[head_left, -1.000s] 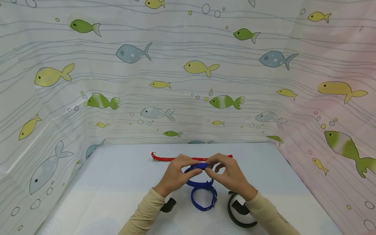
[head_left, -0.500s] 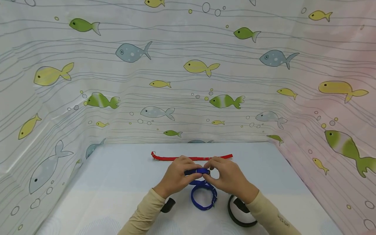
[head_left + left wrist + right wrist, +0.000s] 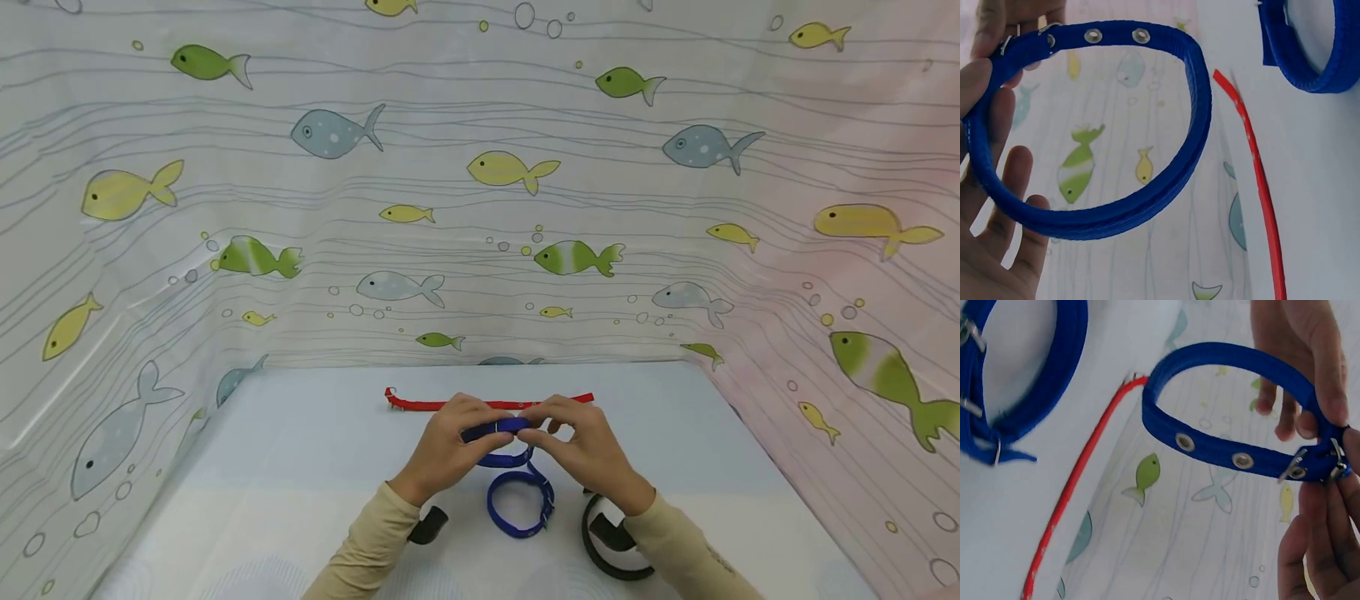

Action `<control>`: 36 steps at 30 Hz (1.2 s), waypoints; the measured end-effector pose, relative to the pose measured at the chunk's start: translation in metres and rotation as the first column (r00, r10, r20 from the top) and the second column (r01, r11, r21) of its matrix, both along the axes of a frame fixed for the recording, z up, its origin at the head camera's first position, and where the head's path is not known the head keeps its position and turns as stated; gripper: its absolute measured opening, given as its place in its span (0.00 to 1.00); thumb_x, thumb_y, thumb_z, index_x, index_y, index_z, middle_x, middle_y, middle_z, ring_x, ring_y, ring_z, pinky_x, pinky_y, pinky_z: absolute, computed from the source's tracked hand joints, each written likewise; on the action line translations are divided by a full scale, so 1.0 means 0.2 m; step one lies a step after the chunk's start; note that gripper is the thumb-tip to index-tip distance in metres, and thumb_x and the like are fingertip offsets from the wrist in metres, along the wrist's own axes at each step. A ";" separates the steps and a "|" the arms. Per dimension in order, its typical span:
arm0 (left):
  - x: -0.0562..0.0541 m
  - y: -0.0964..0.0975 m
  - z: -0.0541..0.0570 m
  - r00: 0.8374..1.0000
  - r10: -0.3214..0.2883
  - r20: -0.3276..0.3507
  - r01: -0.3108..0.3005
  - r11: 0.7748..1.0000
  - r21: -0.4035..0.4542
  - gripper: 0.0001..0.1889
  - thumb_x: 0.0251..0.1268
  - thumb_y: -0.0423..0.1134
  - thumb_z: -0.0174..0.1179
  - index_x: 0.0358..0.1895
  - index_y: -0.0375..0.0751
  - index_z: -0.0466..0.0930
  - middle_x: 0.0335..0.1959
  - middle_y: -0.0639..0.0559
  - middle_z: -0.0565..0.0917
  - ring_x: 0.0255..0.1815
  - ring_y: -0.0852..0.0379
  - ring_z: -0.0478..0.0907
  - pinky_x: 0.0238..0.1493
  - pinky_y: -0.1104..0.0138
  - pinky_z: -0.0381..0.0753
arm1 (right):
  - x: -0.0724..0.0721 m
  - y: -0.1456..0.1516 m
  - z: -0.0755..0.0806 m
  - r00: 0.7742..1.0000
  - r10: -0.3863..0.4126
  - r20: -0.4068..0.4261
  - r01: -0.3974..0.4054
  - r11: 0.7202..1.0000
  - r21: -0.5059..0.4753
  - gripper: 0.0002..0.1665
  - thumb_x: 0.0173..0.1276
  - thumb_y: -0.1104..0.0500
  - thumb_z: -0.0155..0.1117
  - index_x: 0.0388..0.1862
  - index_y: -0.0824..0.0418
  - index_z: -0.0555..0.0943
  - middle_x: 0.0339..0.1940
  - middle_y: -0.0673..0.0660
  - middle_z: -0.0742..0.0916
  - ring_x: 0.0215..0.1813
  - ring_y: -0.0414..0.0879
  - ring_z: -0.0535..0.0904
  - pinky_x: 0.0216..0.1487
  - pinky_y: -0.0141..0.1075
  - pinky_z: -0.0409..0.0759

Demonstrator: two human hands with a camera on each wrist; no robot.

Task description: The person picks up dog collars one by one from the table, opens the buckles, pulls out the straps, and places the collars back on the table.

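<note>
Both hands hold a blue buckled collar (image 3: 513, 424) raised over the table, closed into a loop. My left hand (image 3: 450, 433) pinches the band between thumb and fingers. On the other side, my right hand (image 3: 581, 437) pinches it by the metal buckle. In the right wrist view the strap of this collar (image 3: 1213, 451) shows metal eyelets, and its end passes through the buckle. The left wrist view shows the loop of the collar (image 3: 1094, 224) hanging from the fingers. A second blue collar (image 3: 513, 531) lies looped on the table below the hands.
Behind the hands, a red collar (image 3: 427, 407) lies stretched out across the table (image 3: 300, 450). At the right, near the right forearm, is a curved black collar (image 3: 587, 533). Fish-patterned sheeting (image 3: 480, 225) surrounds the table at the back and sides.
The held blue collar dips slightly toward the person, then rises again. Both hands shift with it and keep their pinch on the band. The collars on the table stay put.
</note>
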State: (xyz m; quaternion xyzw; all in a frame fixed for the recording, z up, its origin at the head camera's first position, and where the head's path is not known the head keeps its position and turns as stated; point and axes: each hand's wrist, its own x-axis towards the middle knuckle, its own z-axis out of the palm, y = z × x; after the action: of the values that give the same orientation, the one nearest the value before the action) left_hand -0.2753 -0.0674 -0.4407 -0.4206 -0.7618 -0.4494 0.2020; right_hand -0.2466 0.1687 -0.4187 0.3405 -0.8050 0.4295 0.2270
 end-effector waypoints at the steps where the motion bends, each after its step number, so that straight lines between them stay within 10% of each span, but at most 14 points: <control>1: 0.00 0.00 0.00 1.000 -0.006 0.017 0.006 1.000 0.017 0.15 0.66 0.45 0.70 0.53 0.47 0.89 0.42 0.60 0.86 0.48 0.58 0.76 0.43 0.63 0.82 | 0.00 -0.01 -0.01 1.000 0.005 0.012 -0.005 1.000 -0.025 0.12 0.63 0.63 0.76 0.46 0.55 0.88 0.38 0.47 0.89 0.37 0.40 0.83 0.36 0.37 0.83; 8: 0.00 -0.03 0.00 0.998 -0.008 0.065 0.004 0.998 0.067 0.15 0.65 0.42 0.71 0.53 0.46 0.88 0.44 0.58 0.87 0.50 0.56 0.77 0.47 0.61 0.81 | -0.01 -0.05 -0.04 0.995 0.008 0.097 0.004 0.993 -0.118 0.13 0.64 0.68 0.73 0.48 0.61 0.87 0.38 0.53 0.88 0.40 0.45 0.84 0.41 0.40 0.86; 21: 0.00 -0.07 0.03 0.996 0.079 -0.048 -0.083 0.992 -0.091 0.15 0.65 0.48 0.70 0.52 0.50 0.89 0.41 0.62 0.85 0.49 0.62 0.75 0.46 0.67 0.80 | 0.02 -0.08 0.03 0.980 -0.140 -0.143 0.168 0.965 0.203 0.16 0.62 0.51 0.78 0.48 0.52 0.86 0.43 0.42 0.86 0.43 0.38 0.80 0.41 0.35 0.83; 36: 0.03 -0.08 0.05 0.999 -0.001 0.041 0.000 0.999 0.041 0.16 0.65 0.43 0.70 0.55 0.47 0.87 0.43 0.59 0.86 0.50 0.57 0.76 0.46 0.63 0.81 | 0.01 -0.11 -0.02 0.999 -0.022 0.041 0.028 0.989 -0.144 0.14 0.67 0.66 0.71 0.50 0.54 0.86 0.42 0.48 0.88 0.44 0.44 0.82 0.46 0.37 0.81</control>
State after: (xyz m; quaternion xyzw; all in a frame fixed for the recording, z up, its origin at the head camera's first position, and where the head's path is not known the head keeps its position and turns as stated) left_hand -0.2701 -0.0843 -0.4310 -0.4074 -0.7563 -0.4734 0.1948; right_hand -0.2438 0.1460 -0.4237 0.3044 -0.7803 0.4905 0.2405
